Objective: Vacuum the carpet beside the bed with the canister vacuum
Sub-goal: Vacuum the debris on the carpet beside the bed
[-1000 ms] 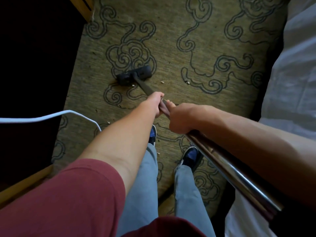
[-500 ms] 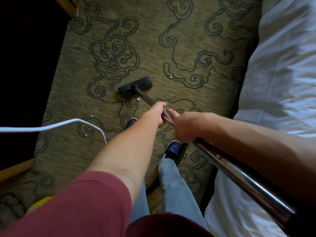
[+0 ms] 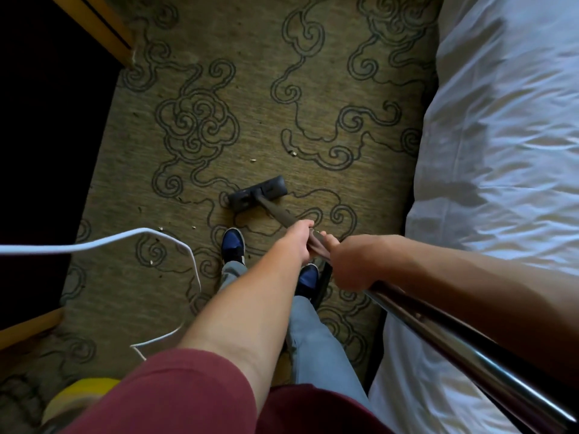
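Head view: looking down at both arms, a strip of carpet [image 3: 266,89] and the bed [image 3: 501,151] along the right edge.
Left hand [image 3: 300,242]: wrapped around the vacuum wand [image 3: 470,358], further down the tube, towards the floor head.
Right hand [image 3: 351,264]: closed in a fist around the same wand, just above the left hand, with the chrome part of the tube running back under the forearm to the lower right corner.
Floor head [image 3: 257,195]: dark, flat on the carpet, just in front of the feet, angled slightly, near the middle of the strip.
Carpet: olive with dark scroll pattern; a few pale crumbs [image 3: 294,153] lie ahead of the floor head, and more to its left.
Bed: white bedding, well to the right of the floor head, its edge bordering the carpet.
Cord [image 3: 125,239]: white, comes in from the left edge and loops down over the carpet beside the left foot.
Shoes [image 3: 233,244]: dark blue, on the carpet just behind the floor head.
Furniture [image 3: 47,120]: dark with wooden trim, along the left side.
Yellow object [image 3: 78,399]: at the bottom left, partly hidden by the sleeve; I cannot tell what it is.
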Action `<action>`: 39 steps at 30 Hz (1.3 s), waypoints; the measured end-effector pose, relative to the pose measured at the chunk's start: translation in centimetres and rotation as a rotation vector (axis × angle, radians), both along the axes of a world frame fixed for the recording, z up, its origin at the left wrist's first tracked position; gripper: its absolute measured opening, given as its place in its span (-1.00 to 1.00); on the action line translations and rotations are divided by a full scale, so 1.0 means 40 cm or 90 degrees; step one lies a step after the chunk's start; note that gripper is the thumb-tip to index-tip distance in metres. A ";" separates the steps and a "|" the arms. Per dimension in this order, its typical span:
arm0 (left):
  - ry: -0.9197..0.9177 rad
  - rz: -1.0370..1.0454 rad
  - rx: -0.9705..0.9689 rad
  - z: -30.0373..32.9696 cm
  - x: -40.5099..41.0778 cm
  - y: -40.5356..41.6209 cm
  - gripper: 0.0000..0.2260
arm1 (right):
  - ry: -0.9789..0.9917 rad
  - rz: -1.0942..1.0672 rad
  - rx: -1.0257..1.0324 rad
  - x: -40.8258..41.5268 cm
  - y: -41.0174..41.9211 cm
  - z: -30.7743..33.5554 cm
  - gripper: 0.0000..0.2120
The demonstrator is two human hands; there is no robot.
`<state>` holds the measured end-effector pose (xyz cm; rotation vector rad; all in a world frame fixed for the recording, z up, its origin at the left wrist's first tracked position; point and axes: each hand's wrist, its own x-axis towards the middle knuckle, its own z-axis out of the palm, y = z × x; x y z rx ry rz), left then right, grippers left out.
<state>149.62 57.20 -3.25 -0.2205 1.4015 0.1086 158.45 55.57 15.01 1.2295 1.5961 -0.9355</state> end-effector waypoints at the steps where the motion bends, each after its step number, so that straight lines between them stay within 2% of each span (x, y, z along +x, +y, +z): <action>1: -0.003 0.008 -0.003 0.015 0.007 0.000 -0.75 | -0.009 0.005 -0.011 0.005 -0.001 0.010 -0.20; 7: 0.005 -0.054 0.063 0.087 0.052 0.083 -0.78 | 0.000 -0.032 0.015 0.042 0.031 0.055 -0.16; 10: 0.026 -0.112 0.114 0.093 0.070 0.167 -0.81 | 0.000 -0.144 0.028 0.045 0.087 0.049 -0.18; 13: 0.029 -0.164 0.151 0.089 0.079 0.252 -0.83 | 0.009 -0.199 0.032 0.034 0.153 0.041 -0.24; 16: 0.035 -0.217 0.160 0.072 0.059 0.335 -0.79 | 0.014 -0.220 0.072 0.004 0.214 0.025 -0.33; 21: 0.013 -0.288 0.142 0.017 0.025 0.419 -0.75 | -0.010 -0.371 0.053 -0.046 0.281 -0.037 -0.25; 23: 0.016 -0.334 0.142 -0.009 0.006 0.431 -0.82 | -0.012 -0.411 0.038 -0.071 0.295 -0.064 -0.25; 27: 0.002 -0.386 0.096 -0.053 -0.050 0.435 -0.83 | -0.006 -0.416 -0.006 -0.127 0.317 -0.082 -0.31; 32: -0.003 -0.398 0.088 -0.049 -0.097 0.431 -0.82 | -0.020 -0.391 -0.011 -0.192 0.326 -0.075 -0.25; 34: 0.004 -0.396 0.096 -0.039 -0.110 0.425 -0.82 | -0.007 -0.409 -0.006 -0.203 0.322 -0.052 -0.31; 37: 0.008 -0.382 0.088 -0.028 -0.128 0.392 -0.83 | 0.069 -0.462 -0.003 -0.204 0.284 -0.031 -0.57; 39: 0.013 -0.378 0.082 -0.024 -0.142 0.353 -0.84 | 0.071 -0.442 0.003 -0.214 0.249 -0.022 -0.58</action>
